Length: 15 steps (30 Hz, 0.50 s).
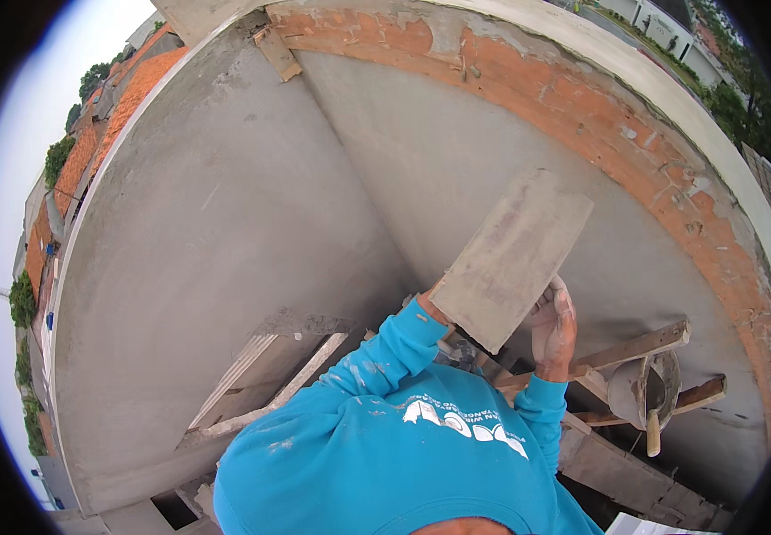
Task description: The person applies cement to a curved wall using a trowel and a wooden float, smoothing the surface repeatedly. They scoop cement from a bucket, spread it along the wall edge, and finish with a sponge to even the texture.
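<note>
- Grey, head view: seeing a rectangular board [517, 257] tilting centrally before right wall [439, 160].
- Likely handling stiff, light; supporting best underneath.
- Hiding left hand [432, 309] mostly behind; cannot tell grasp.
- Showing right hand [555, 330] unclenched beside right edge.

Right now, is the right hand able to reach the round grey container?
Probably yes: the right hand looks open beside the board, and the round grey container is nearby, though a wooden beam crosses between.
</note>
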Motion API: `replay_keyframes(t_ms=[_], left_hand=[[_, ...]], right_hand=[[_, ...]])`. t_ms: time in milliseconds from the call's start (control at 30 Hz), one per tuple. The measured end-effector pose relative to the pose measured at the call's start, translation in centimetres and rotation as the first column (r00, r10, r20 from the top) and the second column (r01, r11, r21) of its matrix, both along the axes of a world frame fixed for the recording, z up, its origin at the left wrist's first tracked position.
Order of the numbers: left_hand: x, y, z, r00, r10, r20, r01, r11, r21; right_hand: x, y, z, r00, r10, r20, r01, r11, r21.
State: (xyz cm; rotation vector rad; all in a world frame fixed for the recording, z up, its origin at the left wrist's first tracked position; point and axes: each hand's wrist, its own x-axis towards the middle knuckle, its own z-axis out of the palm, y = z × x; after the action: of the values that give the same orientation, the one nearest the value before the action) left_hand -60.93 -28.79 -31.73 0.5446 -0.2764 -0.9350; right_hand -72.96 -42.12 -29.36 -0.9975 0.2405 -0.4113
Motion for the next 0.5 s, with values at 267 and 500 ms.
replay_keyframes(t_ms=[267, 500], left_hand=[[0.8, 0.5, 0.6, 0.996, -0.070, -0.058, 0.073, 0.996, 0.042], [-1.0, -1.3, 1.1, 0.943, -0.329, -0.047, 0.332, 0.941, 0.069]], right_hand=[[0.0, 1.1, 0.4, 0.998, -0.002, -0.058, 0.003, 1.000, 0.011], [-1.7, -0.3, -0.9, 0.997, 0.047, 0.068, -0.066, 0.948, 0.310]])
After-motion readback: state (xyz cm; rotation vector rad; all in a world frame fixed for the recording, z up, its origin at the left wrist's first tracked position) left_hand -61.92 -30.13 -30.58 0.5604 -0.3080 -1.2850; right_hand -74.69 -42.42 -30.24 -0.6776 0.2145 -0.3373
